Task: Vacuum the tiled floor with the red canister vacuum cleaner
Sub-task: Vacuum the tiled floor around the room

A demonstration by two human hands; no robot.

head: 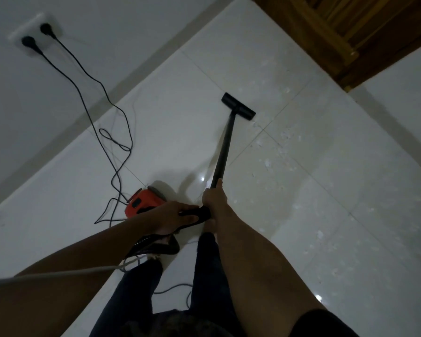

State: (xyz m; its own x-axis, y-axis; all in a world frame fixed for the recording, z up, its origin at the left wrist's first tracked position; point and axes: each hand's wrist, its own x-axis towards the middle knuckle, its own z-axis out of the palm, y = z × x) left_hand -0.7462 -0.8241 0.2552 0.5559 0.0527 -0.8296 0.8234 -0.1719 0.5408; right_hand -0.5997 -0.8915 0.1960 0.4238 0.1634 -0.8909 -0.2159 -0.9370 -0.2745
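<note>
Head view: our left hand (173, 215) and right hand (214, 200) clench the wand (225, 147) high, beside the canister (141, 200); stiff, likely light.

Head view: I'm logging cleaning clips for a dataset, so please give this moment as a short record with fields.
left hand: holds the black handle
right hand: grips the wand just ahead of the handle
floor head: flat on the tiled floor, near a grout line
red canister: on the floor left of the wand, partly hidden by the left hand
debris: white specks on tiles right of the floor head
black cords: run from the wall socket down to the floor by the canister
</note>
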